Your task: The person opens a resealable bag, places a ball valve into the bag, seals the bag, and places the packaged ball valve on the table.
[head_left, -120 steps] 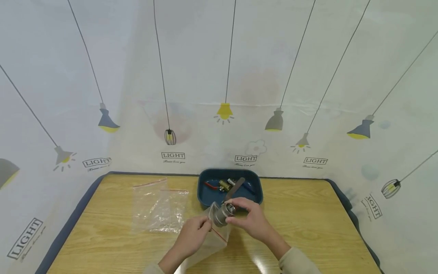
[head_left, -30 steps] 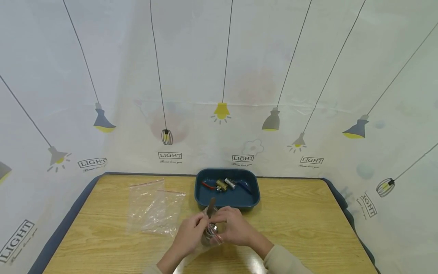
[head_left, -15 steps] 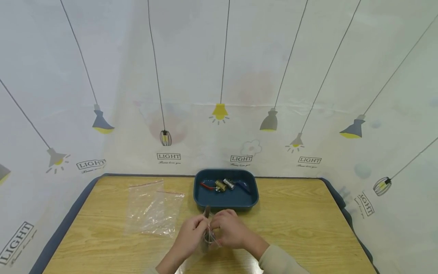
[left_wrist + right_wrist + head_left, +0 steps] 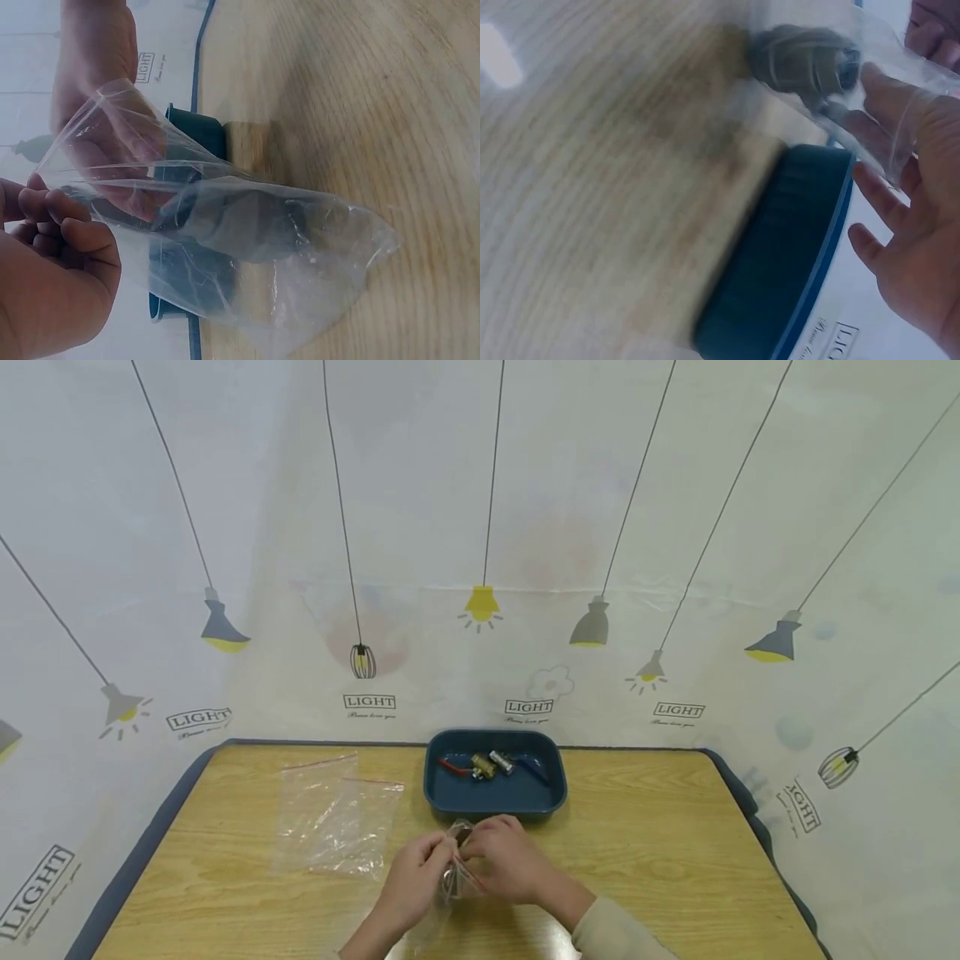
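Observation:
My left hand [image 4: 416,872] pinches the mouth edge of a clear zip bag [image 4: 330,262] with a red seal line. A grey metal ball valve [image 4: 802,64] is inside the bag, low in it, with its flat lever handle [image 4: 462,836] pointing up toward the mouth. My right hand [image 4: 510,864] reaches into the bag's mouth, thumb and forefinger holding the valve near its handle; its other fingers are spread outside in the right wrist view. Part of the valve is hidden by fingers and creased film in the head view.
A dark blue tray [image 4: 495,802] stands just beyond my hands, holding a brass valve [image 4: 483,766] with a red handle and a silver valve [image 4: 502,762] with a blue handle. Flat clear zip bags [image 4: 330,827] overlap on the wooden table [image 4: 660,843] at left.
The valve has gone from above the bag's mouth down into the bag. Over the last second its handle has sunk lower between my hands. The left hand keeps its hold on the bag.

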`<state>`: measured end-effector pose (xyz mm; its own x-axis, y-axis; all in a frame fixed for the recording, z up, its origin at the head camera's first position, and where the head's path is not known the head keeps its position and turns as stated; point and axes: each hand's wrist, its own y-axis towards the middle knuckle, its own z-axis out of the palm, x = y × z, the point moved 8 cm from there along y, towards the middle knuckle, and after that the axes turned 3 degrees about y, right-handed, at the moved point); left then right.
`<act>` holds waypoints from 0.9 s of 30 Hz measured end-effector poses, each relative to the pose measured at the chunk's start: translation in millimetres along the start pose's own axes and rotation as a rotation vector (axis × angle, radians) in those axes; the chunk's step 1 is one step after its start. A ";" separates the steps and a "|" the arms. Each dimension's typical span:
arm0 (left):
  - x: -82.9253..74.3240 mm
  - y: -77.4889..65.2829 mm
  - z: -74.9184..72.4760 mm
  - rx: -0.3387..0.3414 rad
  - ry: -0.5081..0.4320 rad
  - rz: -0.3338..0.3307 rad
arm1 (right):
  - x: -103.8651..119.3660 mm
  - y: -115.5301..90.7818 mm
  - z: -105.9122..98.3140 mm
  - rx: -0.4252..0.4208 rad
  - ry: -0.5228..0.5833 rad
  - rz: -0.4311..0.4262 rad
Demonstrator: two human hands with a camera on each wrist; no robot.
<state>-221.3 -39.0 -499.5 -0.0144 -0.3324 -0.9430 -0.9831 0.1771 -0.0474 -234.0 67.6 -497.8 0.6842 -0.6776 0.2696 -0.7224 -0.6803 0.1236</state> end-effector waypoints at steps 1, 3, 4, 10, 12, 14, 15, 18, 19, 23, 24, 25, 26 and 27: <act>-0.1 -0.3 -1.4 -0.005 -0.017 -0.010 | -0.2 -1.6 -3.6 -0.004 0.028 0.005; -2.1 -0.8 -4.4 -0.020 -0.062 -0.025 | -0.9 -5.0 -13.3 -0.022 0.098 0.013; -3.6 -1.0 -5.5 -0.026 -0.085 -0.024 | -0.7 -7.1 -19.3 -0.044 0.130 0.009; -21.0 -6.5 -13.1 -0.039 -0.115 -0.038 | 2.0 -20.9 -48.7 -0.203 0.172 -0.004; -23.1 -7.6 -15.1 -0.046 -0.106 -0.047 | 3.3 -25.5 -52.6 -0.220 0.152 0.014; -21.1 -6.9 -16.1 -0.058 -0.096 -0.053 | 3.4 -29.3 -53.5 -0.214 0.141 0.046; -18.8 -6.1 -15.9 -0.062 -0.092 -0.054 | 3.2 -30.8 -53.5 -0.210 0.140 0.064; -10.4 -2.5 -15.2 -0.077 -0.097 -0.047 | 2.0 -34.6 -52.2 -0.195 0.134 0.121; -8.4 -1.6 -14.9 -0.081 -0.104 -0.045 | 1.3 -35.6 -51.8 -0.191 0.135 0.144; -4.7 0.9 -13.8 -0.087 -0.133 -0.037 | -2.8 -38.6 -52.0 -0.202 0.144 0.252; -4.7 1.2 -13.7 -0.088 -0.138 -0.037 | -3.9 -39.3 -52.1 -0.207 0.147 0.279; -4.8 1.5 -13.8 -0.091 -0.140 -0.036 | -4.9 -40.0 -52.1 -0.213 0.152 0.302; -4.9 1.6 -14.0 -0.096 -0.141 -0.038 | -5.8 -40.6 -52.0 -0.218 0.157 0.323; -5.2 1.7 -14.6 -0.102 -0.141 -0.040 | -6.4 -41.0 -51.4 -0.218 0.166 0.341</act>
<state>-225.6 -50.5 -489.9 0.0441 -0.2032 -0.9782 -0.9959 0.0690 -0.0592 -213.9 114.2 -455.5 0.3905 -0.7871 0.4775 -0.9206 -0.3387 0.1945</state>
